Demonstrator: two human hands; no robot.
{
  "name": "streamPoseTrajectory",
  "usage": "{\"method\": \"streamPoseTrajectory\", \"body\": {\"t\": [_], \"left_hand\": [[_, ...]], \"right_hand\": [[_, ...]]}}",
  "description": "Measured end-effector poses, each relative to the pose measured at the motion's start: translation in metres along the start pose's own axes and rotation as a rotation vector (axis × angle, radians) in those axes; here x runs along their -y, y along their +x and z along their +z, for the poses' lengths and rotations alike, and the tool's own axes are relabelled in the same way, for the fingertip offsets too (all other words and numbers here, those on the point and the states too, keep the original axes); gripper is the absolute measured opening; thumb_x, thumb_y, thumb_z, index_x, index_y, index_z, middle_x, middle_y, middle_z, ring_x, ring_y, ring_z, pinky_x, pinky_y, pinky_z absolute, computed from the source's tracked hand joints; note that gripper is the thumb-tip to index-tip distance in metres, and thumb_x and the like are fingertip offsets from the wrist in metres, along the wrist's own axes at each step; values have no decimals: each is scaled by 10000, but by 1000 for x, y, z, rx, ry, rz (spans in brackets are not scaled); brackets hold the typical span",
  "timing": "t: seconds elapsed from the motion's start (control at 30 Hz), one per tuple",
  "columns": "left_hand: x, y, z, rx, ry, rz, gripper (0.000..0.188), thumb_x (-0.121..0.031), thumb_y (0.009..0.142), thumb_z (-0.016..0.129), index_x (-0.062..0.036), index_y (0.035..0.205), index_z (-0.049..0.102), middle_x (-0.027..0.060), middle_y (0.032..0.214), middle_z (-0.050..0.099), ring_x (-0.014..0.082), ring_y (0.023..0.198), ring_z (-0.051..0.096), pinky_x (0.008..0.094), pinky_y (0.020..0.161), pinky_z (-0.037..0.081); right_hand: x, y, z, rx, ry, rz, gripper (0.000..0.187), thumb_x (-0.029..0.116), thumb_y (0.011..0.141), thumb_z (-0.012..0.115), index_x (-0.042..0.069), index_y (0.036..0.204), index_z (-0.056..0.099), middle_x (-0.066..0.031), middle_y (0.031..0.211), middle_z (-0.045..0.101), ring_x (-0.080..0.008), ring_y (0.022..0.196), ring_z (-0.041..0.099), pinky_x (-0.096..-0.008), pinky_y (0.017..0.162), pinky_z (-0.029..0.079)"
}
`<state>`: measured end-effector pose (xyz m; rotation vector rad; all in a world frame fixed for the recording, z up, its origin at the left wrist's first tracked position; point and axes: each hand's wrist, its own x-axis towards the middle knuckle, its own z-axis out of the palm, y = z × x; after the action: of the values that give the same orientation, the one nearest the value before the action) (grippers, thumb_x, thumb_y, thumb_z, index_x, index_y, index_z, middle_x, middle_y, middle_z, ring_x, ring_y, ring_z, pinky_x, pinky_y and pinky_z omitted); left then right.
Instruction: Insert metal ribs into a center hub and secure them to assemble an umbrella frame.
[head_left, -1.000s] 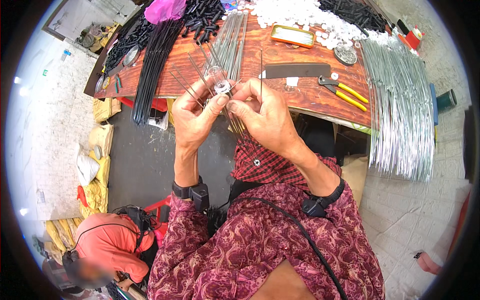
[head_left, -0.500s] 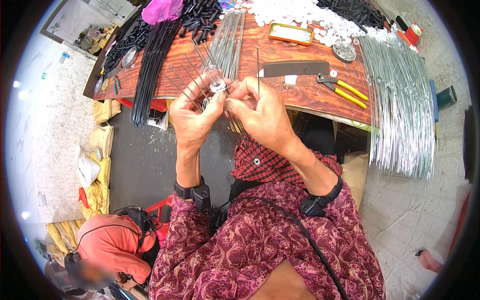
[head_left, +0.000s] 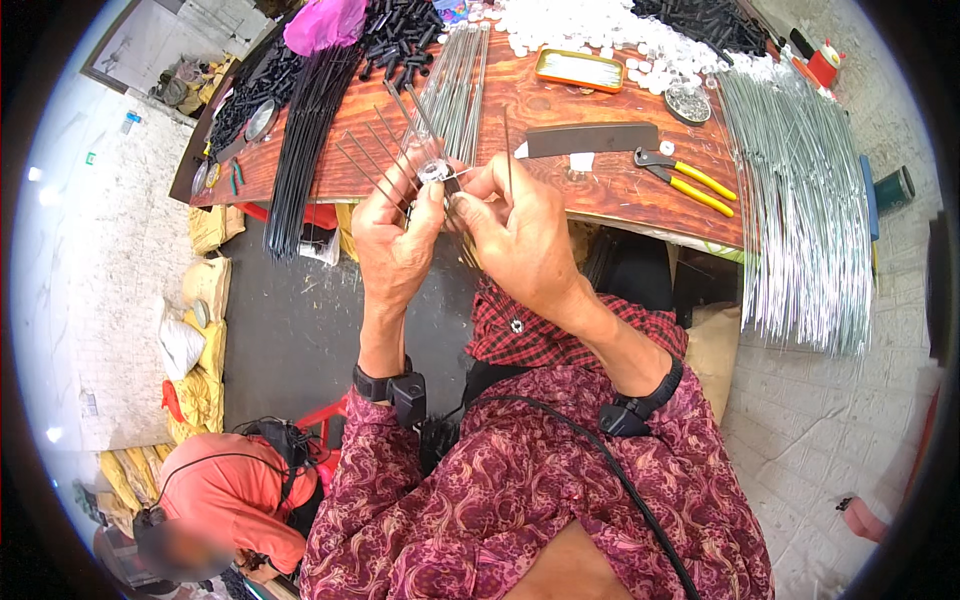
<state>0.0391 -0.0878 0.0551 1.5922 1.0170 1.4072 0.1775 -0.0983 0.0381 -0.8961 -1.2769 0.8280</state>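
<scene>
A clear plastic ring [head_left: 433, 173] with thin metal rods [head_left: 372, 172] fanned around it is held up in front of the table's near edge. The piece is judged light, with the ring hard, smooth and perhaps brittle, and the rods springy and apt to splay. It is best pinched at the ring, with the rods gathered just below. The ring is clamped between thumb and fingers of the left hand [head_left: 398, 245]. The right hand [head_left: 528, 232] is closed just beside it, with a single rod standing up from its fingers; whether the ring is also gripped there cannot be told. A checked cloth [head_left: 560, 340] is spread on the lap below.

On the table [head_left: 615, 195], pliers [head_left: 690, 185] and a dark strip [head_left: 590, 140] are laid to the right. Farther off, a shallow tray [head_left: 580, 87] and white caps [head_left: 575, 25] are seen. Black rods [head_left: 312, 150] are bundled at left, silver rods [head_left: 805, 220] at far right. The upright rods could be snagged on another silver bundle [head_left: 455, 85] lying just beyond.
</scene>
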Motion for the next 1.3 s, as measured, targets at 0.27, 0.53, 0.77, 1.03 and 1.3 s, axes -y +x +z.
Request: {"method": "streamPoseTrajectory", "body": {"t": [0.27,0.53,0.77,1.03,1.3], "left_hand": [[-2,3,-3,53,-49,-20,391,3,896,620,71,1272,538,155,1094,672,155,957,644,262,825,521],[2,3,-11,85,-86,13,424,10,879,647,89,1277,523,180,1091,672,201,992,654,293,862,523],[-4,-7,-10,93,-42,53,424,16,878,644,88,1278,523,173,1083,676,199,983,656,296,860,524],[-10,0,-5,106,-4,-36,405,34,855,649,73,1249,564,138,1071,682,135,953,636,258,839,517],[-10,11,-12,114,236,-14,378,6,804,668,63,1175,620,16,959,658,54,801,581,199,697,475]], "right_hand": [[-6,2,-6,63,109,56,150,62,795,710,-14,794,582,-133,689,621,-170,584,582,-332,546,449],[-6,2,-7,93,164,40,128,59,795,699,-14,784,595,-131,699,635,-135,632,612,-314,572,472],[1,-5,-9,110,147,86,102,63,777,697,-15,777,631,-136,694,645,-134,634,622,-315,576,482],[2,6,-21,178,116,226,141,98,744,738,-19,752,660,-113,698,669,-111,620,608,-286,571,482],[24,15,-38,304,201,352,90,98,834,663,11,825,639,15,790,620,-43,753,534,-240,664,472]]}}
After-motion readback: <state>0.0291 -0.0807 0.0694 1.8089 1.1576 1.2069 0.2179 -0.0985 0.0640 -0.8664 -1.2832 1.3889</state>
